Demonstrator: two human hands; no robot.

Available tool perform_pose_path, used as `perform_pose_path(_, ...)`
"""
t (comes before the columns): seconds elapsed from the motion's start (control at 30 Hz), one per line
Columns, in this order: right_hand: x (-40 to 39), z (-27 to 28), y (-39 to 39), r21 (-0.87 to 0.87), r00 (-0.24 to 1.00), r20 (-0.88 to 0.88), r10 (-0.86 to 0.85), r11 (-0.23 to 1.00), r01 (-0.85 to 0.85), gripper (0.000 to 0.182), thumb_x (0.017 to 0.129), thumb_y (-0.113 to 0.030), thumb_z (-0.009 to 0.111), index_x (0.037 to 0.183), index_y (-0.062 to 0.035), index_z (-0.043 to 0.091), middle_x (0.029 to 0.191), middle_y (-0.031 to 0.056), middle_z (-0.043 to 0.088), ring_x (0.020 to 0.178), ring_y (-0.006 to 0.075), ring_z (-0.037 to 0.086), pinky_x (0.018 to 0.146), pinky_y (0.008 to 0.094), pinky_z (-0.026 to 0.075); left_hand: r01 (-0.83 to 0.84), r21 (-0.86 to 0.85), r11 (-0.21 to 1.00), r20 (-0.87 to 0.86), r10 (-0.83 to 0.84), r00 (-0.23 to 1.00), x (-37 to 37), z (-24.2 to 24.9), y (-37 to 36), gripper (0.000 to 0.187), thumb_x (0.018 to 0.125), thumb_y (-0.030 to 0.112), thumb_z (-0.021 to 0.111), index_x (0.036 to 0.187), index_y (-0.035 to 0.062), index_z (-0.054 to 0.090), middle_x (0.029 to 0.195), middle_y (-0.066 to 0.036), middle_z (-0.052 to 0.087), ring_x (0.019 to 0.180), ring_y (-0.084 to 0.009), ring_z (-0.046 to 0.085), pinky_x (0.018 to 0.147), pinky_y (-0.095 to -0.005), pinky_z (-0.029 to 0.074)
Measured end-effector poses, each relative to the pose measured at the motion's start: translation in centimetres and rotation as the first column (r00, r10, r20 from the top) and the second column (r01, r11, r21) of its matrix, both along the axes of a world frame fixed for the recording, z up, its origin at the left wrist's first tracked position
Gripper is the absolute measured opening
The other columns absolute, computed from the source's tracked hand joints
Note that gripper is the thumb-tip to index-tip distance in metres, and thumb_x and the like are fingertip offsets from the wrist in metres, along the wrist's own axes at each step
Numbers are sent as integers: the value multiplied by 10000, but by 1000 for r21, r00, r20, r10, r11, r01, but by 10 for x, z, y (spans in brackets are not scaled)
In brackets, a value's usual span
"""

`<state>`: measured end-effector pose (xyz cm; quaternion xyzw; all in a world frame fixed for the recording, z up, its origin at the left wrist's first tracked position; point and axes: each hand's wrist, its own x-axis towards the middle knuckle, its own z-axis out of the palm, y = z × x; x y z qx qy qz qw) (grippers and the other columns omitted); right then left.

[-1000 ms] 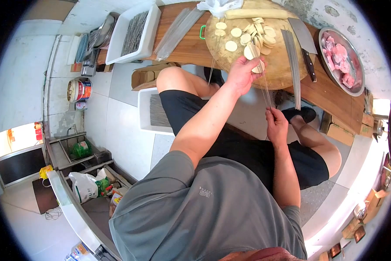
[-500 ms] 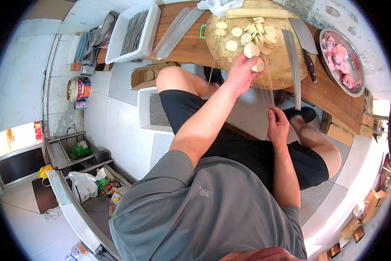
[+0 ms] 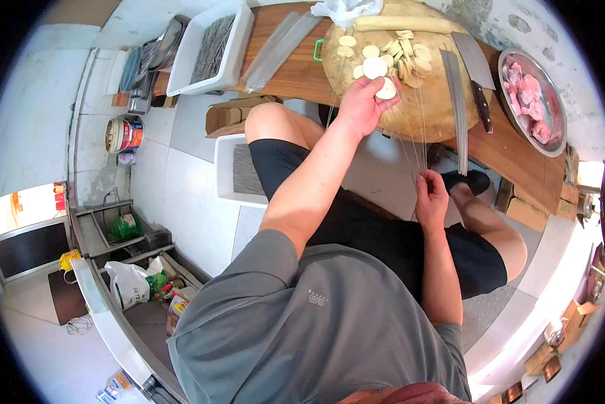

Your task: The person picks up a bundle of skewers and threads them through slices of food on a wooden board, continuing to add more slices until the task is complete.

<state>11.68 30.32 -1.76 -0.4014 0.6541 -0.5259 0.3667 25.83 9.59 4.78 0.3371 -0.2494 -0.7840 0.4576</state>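
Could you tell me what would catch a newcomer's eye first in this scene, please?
Most striking is the round wooden chopping board at the top, strewn with pale round slices, where the left hand pinches one slice. Just below, the right hand grips a fan of thin skewers rising towards that slice. On the board's right lie a cleaver and a metal bowl of pink raw meat.

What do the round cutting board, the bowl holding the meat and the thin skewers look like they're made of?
Round cutting board: looks like wood, matte tan with faint grain and a thick edge.
Bowl: probably stainless steel, grey with a shiny rim.
Skewers: thin, grey and straight with a dull sheen, so probably metal, though too fine to be sure.
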Motion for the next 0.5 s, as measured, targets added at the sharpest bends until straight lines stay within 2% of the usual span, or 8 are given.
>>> perform_pose_path(0.1, 1, 4, 0, 20, 1000, 20, 13, 1000, -14, 139, 899, -108, 606, 982, 4, 611, 828, 44, 631, 777, 108, 564, 720, 245, 465, 36, -36, 999, 4, -36, 999, 7, 3, -10, 256, 941, 92, 502, 1180, -1, 487, 1115, -133, 604, 992, -260, 626, 796, -363, 555)
perform_pose_path(0.3, 2, 9, 2, 33, 999, -40, 32, 999, -31, 137, 895, -109, 602, 972, 4, 610, 806, 60, 623, 753, 109, 560, 701, 251, 465, -80, -76, 994, 35, 83, 996, 10, 14, -17, 280, 908, 42, 552, 1176, -17, 500, 1101, -128, 609, 986, -253, 626, 797, -352, 554)
perform_pose_path(0.5, 2, 7, 3, 4, 997, -66, 31, 1000, -31, 132, 886, -100, 606, 962, 8, 607, 798, 73, 625, 740, 118, 561, 689, 260, 468, -100, -99, 990, 43, 105, 994, 14, 15, -24, 234, 905, 49, 561, 1126, -25, 539, 1066, -117, 624, 977, -229, 629, 805, -341, 550)
